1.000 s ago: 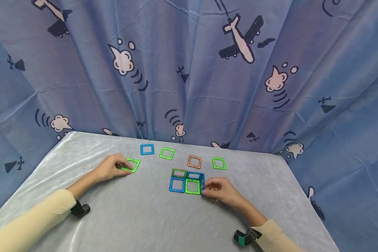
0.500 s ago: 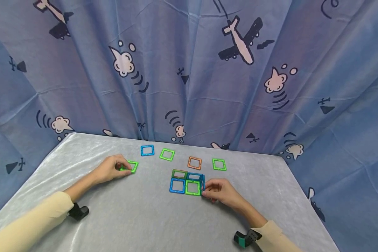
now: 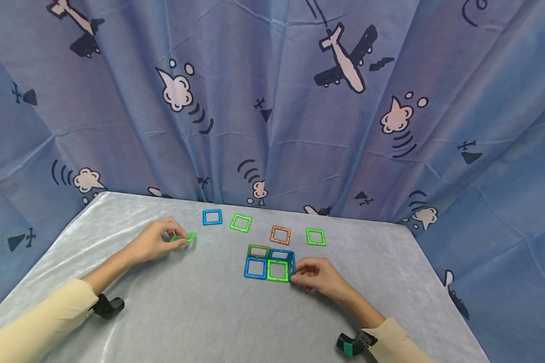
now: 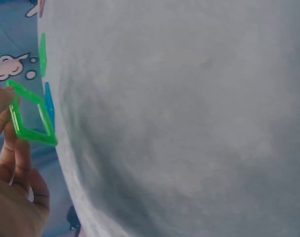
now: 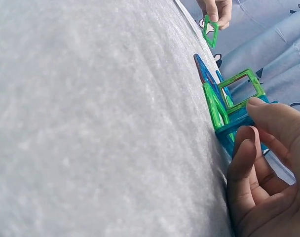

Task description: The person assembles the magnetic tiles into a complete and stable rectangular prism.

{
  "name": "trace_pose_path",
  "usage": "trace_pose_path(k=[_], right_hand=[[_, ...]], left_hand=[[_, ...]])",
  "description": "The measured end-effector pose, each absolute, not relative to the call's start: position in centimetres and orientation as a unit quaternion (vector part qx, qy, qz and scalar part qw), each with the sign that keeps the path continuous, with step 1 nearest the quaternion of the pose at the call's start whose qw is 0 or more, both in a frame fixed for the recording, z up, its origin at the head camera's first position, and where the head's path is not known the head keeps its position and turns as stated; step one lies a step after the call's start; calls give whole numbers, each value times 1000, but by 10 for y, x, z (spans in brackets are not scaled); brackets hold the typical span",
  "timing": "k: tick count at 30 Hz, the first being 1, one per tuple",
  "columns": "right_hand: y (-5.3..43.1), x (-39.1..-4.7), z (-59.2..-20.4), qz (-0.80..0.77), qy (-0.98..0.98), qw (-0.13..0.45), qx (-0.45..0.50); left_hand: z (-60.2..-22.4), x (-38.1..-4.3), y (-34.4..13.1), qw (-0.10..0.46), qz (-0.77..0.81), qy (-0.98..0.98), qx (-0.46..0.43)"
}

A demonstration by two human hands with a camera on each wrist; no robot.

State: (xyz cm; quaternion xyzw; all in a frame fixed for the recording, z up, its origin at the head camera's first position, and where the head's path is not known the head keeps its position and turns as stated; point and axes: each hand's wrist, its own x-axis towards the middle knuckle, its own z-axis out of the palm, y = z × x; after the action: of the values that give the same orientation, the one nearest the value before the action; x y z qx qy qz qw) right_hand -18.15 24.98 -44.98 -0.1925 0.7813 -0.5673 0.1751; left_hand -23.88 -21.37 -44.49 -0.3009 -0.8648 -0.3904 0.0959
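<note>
My left hand [image 3: 152, 243] pinches a green square magnetic tile [image 4: 36, 137] between thumb and fingers at the left of the table. In the left wrist view the tile is tilted, held above the cloth. At the centre stands a small build of square magnetic tiles: a blue tile [image 3: 246, 267] and a green tile [image 3: 278, 280] lie flat side by side in front, with upright tiles along their back edges. My right hand [image 3: 323, 277] pinches the upright blue tile [image 3: 293, 259] at the build's right side; its fingertips hide part of that tile.
Behind the build lie loose square tiles: a blue one [image 3: 212, 223], a green one [image 3: 241, 230], an orange one [image 3: 280, 242] and another green one [image 3: 316, 244]. A grey cloth covers the table [image 3: 200, 312]. A blue patterned curtain [image 3: 300, 151] hangs along its far edge.
My left hand has drawn slightly left with the green tile, which has tipped and now shows more edge-on. My right hand stays at the build.
</note>
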Motion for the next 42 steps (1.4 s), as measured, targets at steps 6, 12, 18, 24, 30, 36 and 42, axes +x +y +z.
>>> trace_pose_path(k=[6,12,18,24,30,36,42], right_hand=[[249,-181,-450,-567,784,177,-183],[248,-182,-450,-560,790,176,-179],[248,-183,-450,-558,791,174,-180],[248,-182,-451,-561,789,175,-181],[249,-181,-451,-556,792,171,-187],[249,-182,-451,-559,790,172,-186],[249,-182,-453,-561,789,173,-184]], left_hand=[[-436,-237,-209,93,-396,-861,-304],[-431,-235,-201,87,-399,-856,-318],[-429,-235,-193,84,-401,-849,-335],[-426,-232,-186,67,-408,-848,-331],[-425,-227,-176,61,-409,-842,-347],[-422,-223,-160,49,-413,-828,-375],[-423,-224,-139,17,-416,-821,-391]])
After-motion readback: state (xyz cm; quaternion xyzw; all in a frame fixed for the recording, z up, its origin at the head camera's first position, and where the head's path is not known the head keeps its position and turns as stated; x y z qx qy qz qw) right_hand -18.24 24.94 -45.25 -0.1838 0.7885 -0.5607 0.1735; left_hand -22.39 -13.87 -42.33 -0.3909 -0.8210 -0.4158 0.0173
